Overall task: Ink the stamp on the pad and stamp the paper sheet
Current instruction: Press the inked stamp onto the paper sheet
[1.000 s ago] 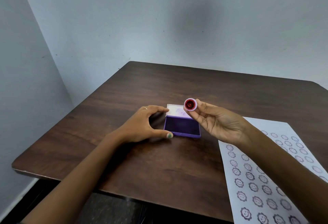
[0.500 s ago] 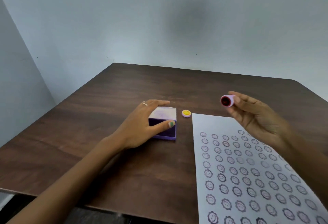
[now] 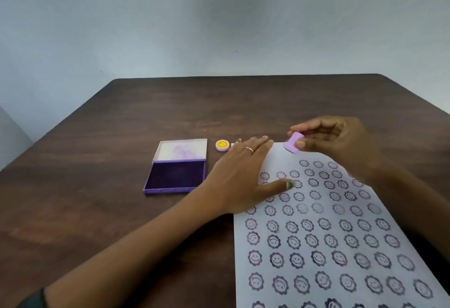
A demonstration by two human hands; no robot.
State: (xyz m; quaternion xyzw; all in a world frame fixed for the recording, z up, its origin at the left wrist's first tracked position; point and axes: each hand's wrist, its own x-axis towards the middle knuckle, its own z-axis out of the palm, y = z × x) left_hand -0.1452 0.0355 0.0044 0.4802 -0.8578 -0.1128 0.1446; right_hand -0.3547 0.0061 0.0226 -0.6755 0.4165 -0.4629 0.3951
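Observation:
My right hand [image 3: 338, 142] pinches a small lilac stamp [image 3: 293, 143], tilted face-down over the blank top strip of the paper sheet [image 3: 323, 239]; whether it touches the paper I cannot tell. The sheet is covered with rows of purple smiley-flower prints. My left hand [image 3: 239, 176] lies flat, fingers spread, on the sheet's upper left corner. The purple ink pad [image 3: 175, 177] lies open to the left with its lid folded back, apart from both hands.
A small round lilac cap with a yellow smiley [image 3: 222, 145] sits between the ink pad's lid and the sheet. The dark wooden table [image 3: 97, 210] stands against pale grey walls, its left edge near the ink pad side.
My left hand left the ink pad and moved right onto the sheet's corner. My right hand turned the stamp face-down and lowered it over the top of the sheet. The view shifted right.

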